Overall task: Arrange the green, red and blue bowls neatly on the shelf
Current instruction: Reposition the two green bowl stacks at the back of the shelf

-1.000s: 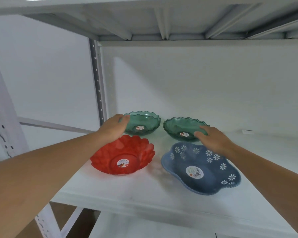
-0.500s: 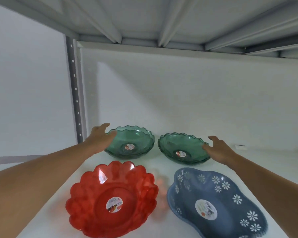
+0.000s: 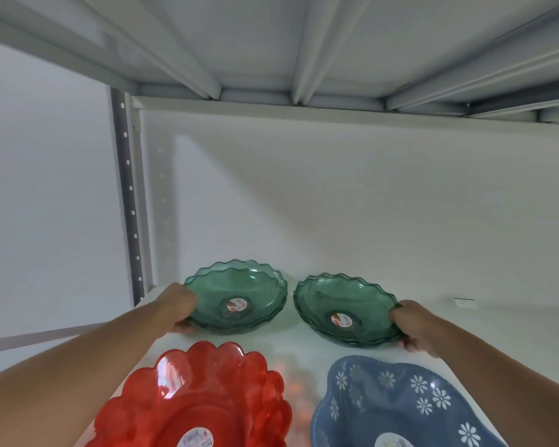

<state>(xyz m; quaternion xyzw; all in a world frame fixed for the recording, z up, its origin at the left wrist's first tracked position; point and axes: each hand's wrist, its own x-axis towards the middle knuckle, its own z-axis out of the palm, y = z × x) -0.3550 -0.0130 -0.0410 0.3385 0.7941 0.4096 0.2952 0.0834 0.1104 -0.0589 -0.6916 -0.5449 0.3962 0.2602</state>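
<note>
Two clear green scalloped bowls stand side by side at the back of the white shelf. My left hand grips the left rim of the left green bowl. My right hand grips the right rim of the right green bowl. Nearer to me, a red petal-edged bowl sits at the front left and a blue bowl with white flowers at the front right, both cut off by the bottom edge. Each bowl has a round sticker in its middle.
The white back wall stands just behind the green bowls. A perforated metal upright marks the shelf's left rear corner. The ribbed underside of the upper shelf hangs overhead. A small white tag lies at the back right.
Both hands have gone from open beside the green bowls to closed on their outer rims. The camera has moved closer and tilted up, so the red and blue bowls now sit lower.
</note>
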